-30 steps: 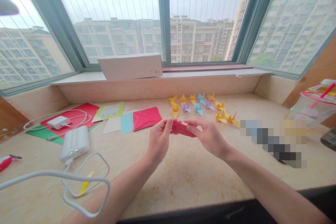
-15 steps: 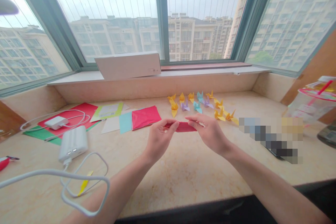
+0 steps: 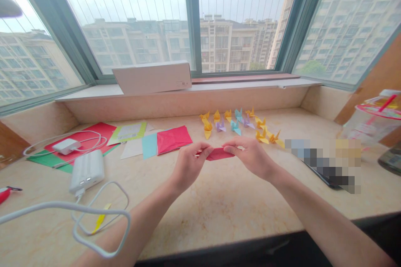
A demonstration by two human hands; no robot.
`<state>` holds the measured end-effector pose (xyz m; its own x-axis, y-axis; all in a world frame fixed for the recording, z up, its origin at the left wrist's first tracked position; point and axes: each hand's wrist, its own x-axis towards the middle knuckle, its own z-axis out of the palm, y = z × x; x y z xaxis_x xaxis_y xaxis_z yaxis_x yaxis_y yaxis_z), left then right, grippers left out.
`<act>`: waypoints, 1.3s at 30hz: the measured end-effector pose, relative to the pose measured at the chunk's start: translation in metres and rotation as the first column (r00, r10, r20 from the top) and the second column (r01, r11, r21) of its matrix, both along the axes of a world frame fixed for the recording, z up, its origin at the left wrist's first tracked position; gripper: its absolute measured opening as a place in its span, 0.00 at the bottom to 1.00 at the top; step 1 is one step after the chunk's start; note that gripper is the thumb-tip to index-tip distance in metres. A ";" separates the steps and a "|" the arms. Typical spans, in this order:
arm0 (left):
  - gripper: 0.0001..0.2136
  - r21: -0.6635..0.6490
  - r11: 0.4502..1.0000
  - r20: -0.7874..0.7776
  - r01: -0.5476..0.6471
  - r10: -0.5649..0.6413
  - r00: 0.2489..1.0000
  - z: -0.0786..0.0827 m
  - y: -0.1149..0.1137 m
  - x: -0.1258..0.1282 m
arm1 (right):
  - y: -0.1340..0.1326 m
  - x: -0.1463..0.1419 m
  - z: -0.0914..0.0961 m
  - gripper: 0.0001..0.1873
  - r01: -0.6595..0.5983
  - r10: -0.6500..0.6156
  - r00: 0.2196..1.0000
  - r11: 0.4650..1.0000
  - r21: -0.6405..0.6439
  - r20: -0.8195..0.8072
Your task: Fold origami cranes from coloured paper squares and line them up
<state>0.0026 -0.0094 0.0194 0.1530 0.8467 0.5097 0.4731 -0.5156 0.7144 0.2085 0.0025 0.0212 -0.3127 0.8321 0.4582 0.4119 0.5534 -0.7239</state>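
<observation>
A strip of folded red origami paper (image 3: 219,154) is held above the middle of the marble desk (image 3: 219,212), and is not yet shaped into a bird. The left hand (image 3: 188,167) and right hand (image 3: 250,157) each grip one end, pinched between thumb and fingers. Twelve finished paper cranes (image 3: 235,127) stand toward the desk's back edge: eight yellow, two blue, two purple. Left of them lie three loose sheets, a pink-red square (image 3: 174,139), a pale blue sheet (image 3: 149,146) and a white sheet (image 3: 131,149). A larger red sheet (image 3: 84,137) and green sheet (image 3: 46,159) lie nearer the left edge.
</observation>
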 end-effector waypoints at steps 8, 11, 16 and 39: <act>0.11 -0.172 0.981 0.328 0.093 -0.032 0.944 0.002 0.005 -0.001 | 0.003 -0.001 -0.002 0.10 0.042 -0.048 0.995 0.997 -0.071 -0.087; 0.17 -0.263 0.946 0.513 0.192 -0.032 0.858 0.005 0.007 -0.003 | 0.010 -0.003 -0.007 0.14 0.000 -0.058 0.962 0.977 -0.214 -0.266; 0.17 -0.331 0.890 0.527 0.313 -0.101 0.844 0.002 0.004 0.002 | 0.012 -0.012 -0.012 0.18 -0.181 -0.042 0.857 0.909 -0.375 -0.513; 0.11 -0.198 0.948 0.435 0.248 -0.142 0.889 -0.015 0.000 0.012 | -0.007 -0.032 -0.023 0.14 -0.126 0.028 0.913 0.968 -0.217 -0.407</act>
